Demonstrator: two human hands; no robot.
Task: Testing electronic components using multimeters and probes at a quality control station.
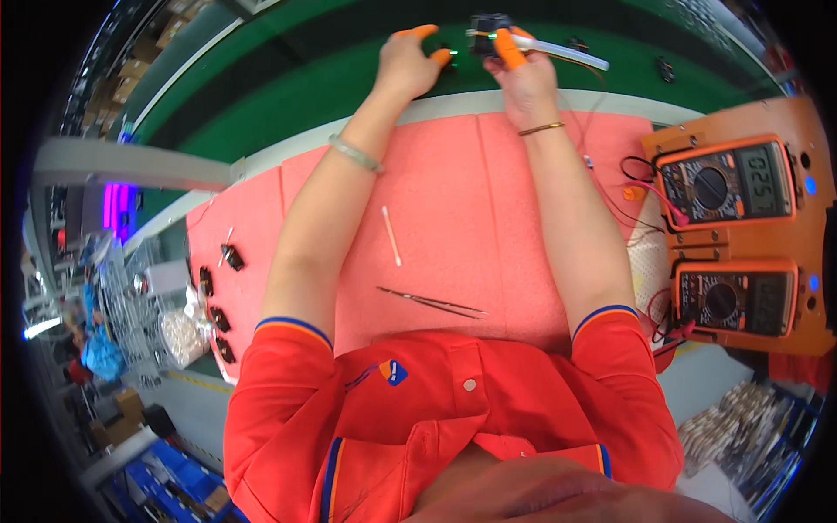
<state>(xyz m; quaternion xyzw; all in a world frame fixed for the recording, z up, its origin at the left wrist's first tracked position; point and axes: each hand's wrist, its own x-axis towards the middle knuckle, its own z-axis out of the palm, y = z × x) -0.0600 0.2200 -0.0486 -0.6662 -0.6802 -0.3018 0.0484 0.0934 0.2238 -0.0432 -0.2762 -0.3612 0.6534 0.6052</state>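
Note:
My right hand (527, 83), with orange finger cots, grips a small black boxy part (488, 35) with a thin yellow wire, over the green surface beyond the pink mat. A white translucent stick (567, 54) juts out to the right from the same hand; its held end is hidden. My left hand (408, 68) also wears orange cots. Its thumb and forefinger are spread, and its thumb is beside a small dark part (447, 63) with a green glint; whether they touch I cannot tell. More small black parts (665, 70) lie on the green surface (610, 83).
On the pink mat (436, 183) lie a cotton swab (391, 235) and tweezers (432, 302). Several black parts (231, 256) line its left edge, near a bag of white pieces (181, 338). Two orange multimeters (728, 183) with leads stand at the right. A grey post (131, 164) crosses at left.

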